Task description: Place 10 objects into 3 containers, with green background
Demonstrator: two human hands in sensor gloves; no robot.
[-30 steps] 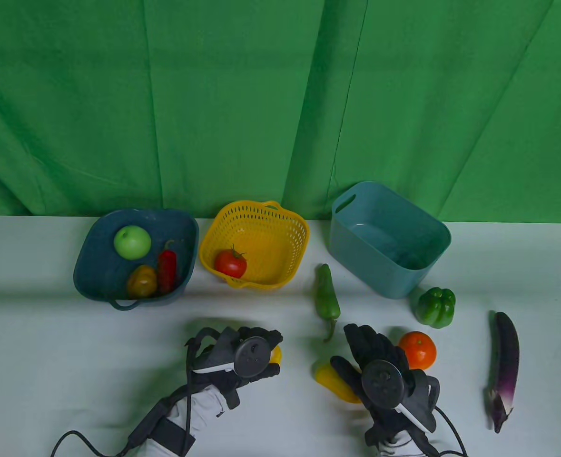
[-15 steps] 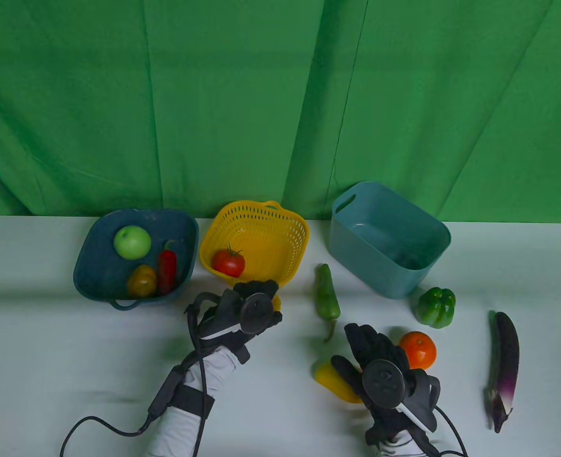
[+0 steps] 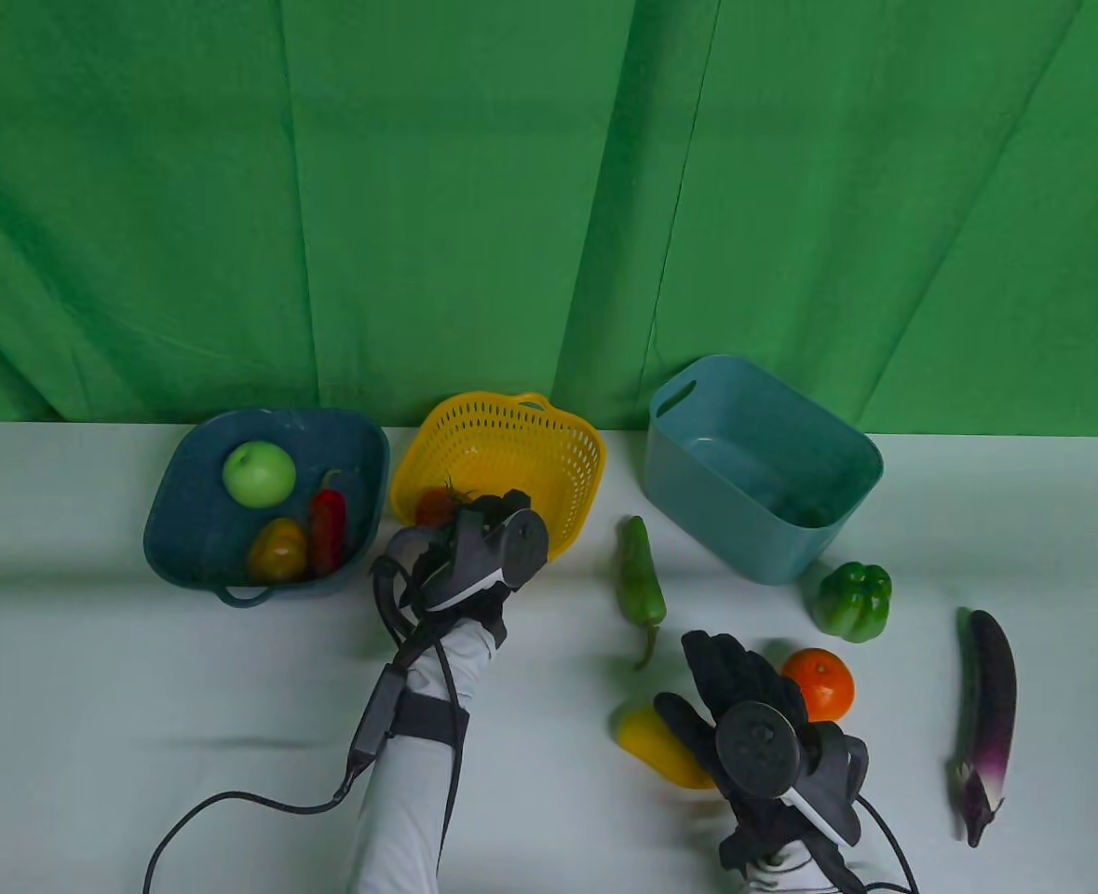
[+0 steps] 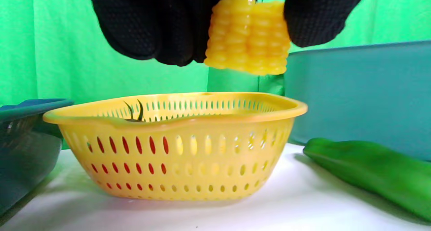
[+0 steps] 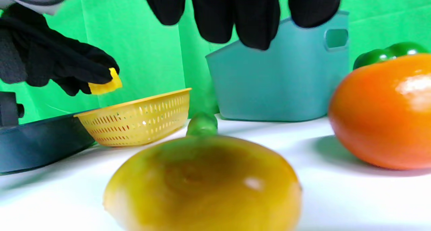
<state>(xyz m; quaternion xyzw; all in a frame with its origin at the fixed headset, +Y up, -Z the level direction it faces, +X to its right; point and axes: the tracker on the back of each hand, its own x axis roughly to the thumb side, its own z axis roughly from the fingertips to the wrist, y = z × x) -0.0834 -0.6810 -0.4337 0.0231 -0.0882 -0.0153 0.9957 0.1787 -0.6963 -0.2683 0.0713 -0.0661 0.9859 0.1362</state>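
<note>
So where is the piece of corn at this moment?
The corn piece is pinched in the left hand fingers, held in the air above the near rim of the yellow basket. The tomato lies inside, and the green chili lies to the basket's right.

A piece of corn is held between gloved fingers above a yellow basket, through whose slots something red is seen. A green pepper lies beside a teal tub.

Each hand, the left hand and right hand, wears a black textured glove, a round grey tracker, white sleeve, black strap and cable.
</note>
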